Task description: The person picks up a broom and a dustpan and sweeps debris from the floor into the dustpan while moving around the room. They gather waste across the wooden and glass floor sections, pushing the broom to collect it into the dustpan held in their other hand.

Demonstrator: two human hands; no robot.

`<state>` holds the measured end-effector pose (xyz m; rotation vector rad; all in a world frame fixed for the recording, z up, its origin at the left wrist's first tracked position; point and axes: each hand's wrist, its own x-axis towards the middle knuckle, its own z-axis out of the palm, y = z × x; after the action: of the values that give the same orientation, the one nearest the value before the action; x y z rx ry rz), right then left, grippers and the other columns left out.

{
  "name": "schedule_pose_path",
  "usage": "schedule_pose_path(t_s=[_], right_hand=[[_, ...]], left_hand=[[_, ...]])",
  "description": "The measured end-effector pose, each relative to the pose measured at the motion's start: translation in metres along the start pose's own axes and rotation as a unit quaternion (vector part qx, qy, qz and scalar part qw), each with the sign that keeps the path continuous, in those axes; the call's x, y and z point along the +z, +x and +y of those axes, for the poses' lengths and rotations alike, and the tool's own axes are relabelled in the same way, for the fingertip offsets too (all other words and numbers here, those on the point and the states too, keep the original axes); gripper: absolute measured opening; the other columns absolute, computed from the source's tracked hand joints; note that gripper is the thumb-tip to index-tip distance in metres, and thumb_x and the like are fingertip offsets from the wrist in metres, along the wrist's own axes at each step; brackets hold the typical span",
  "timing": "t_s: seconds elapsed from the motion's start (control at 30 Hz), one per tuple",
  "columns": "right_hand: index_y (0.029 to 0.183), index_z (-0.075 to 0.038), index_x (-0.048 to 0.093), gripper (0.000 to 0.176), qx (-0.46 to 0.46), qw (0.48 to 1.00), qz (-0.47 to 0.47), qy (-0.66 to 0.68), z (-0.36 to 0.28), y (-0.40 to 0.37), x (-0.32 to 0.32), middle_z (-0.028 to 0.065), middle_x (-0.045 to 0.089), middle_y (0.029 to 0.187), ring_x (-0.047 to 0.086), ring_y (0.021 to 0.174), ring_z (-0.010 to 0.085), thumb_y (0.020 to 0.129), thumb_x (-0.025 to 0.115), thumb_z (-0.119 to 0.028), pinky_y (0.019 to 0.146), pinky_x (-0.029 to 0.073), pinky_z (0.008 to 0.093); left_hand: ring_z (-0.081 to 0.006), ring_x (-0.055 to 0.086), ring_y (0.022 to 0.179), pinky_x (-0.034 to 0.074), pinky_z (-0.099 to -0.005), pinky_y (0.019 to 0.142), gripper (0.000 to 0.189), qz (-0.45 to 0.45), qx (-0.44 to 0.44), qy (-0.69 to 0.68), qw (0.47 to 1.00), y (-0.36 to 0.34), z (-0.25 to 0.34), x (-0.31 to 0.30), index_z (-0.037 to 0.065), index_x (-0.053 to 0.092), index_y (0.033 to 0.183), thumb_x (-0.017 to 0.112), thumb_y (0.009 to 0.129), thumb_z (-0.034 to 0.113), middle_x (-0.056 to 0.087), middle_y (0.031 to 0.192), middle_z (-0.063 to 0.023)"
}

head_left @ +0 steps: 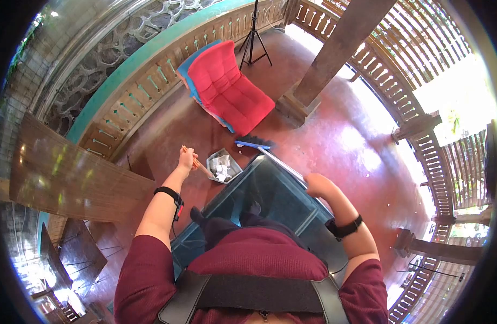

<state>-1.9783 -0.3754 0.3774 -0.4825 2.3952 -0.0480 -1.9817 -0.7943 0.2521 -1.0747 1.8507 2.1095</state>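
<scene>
My left hand is wrapped round the wooden handle of a dustpan, which holds crumpled white paper. On the other side, my right hand is closed round a pale broom handle. That handle runs over the dark glass table to a blue broom head with dark bristles, resting on the red floor beyond the dustpan.
The glass table stands right before my body. A red cushioned chair over a blue one is ahead, near a black tripod and a wooden post. A wooden surface lies left; railings curve round.
</scene>
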Motion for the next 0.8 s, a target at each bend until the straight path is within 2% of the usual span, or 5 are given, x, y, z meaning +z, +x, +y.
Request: schedule_pose_path(t_s=[0.2, 0.37, 0.47, 0.6, 0.8], right_hand=[[0.072, 0.004, 0.060, 0.019, 0.094, 0.985, -0.137, 0.056, -0.061, 0.020, -0.001, 0.0229, 0.059, 0.076, 0.061, 0.068, 0.0287, 0.061, 0.047, -0.002, 0.056, 0.048, 0.0375], [0.084, -0.001, 0.052, 0.020, 0.051, 0.973, -0.174, 0.143, -0.031, 0.005, -0.010, 0.0102, 0.053, 0.057, 0.053, 0.048, 0.0196, 0.065, 0.047, -0.004, 0.040, 0.041, 0.0322], [0.084, 0.000, 0.052, 0.018, 0.016, 0.963, -0.170, 0.210, -0.013, -0.012, -0.023, 0.0061, 0.051, 0.056, 0.051, 0.047, 0.0148, 0.068, 0.053, -0.009, 0.040, 0.040, 0.0294], [0.114, -0.008, 0.048, 0.045, 0.049, 0.943, -0.155, 0.291, 0.012, -0.038, -0.040, 0.0034, 0.050, 0.057, 0.048, 0.048, 0.0113, 0.070, 0.056, -0.008, 0.042, 0.040, 0.0259], [0.105, -0.006, 0.054, 0.039, 0.061, 0.958, -0.146, 0.241, 0.003, -0.057, -0.066, 0.0041, 0.048, 0.055, 0.048, 0.048, 0.0115, 0.066, 0.055, -0.011, 0.042, 0.040, 0.0260]], left_hand=[[-0.0174, 0.047, 0.039, 0.036, -0.0286, 0.029, 0.024, -0.025, -0.021, 0.029, 0.999, 0.017, -0.013, -0.017, 0.008, 0.034, 0.094, 0.039, 0.074, 0.020, 0.049, 0.068, -0.0089], [-0.0163, 0.047, 0.038, 0.036, -0.0286, 0.030, 0.026, 0.003, -0.020, 0.038, 0.999, 0.015, -0.017, -0.015, 0.010, 0.035, 0.096, 0.039, 0.073, 0.020, 0.051, 0.067, -0.0078], [-0.0161, 0.047, 0.039, 0.036, -0.0286, 0.030, 0.026, 0.006, -0.001, 0.048, 0.999, 0.010, -0.015, -0.011, 0.009, 0.035, 0.095, 0.040, 0.072, 0.020, 0.050, 0.066, -0.0076], [-0.0163, 0.045, 0.037, 0.036, -0.0286, 0.029, 0.026, 0.022, 0.018, 0.029, 0.999, 0.008, -0.016, -0.004, 0.008, 0.035, 0.094, 0.040, 0.072, 0.020, 0.050, 0.066, -0.0086], [-0.0166, 0.044, 0.036, 0.035, -0.0291, 0.028, 0.026, 0.020, 0.028, 0.011, 0.999, 0.004, -0.019, -0.003, 0.007, 0.034, 0.094, 0.039, 0.071, 0.018, 0.049, 0.067, -0.0101]])
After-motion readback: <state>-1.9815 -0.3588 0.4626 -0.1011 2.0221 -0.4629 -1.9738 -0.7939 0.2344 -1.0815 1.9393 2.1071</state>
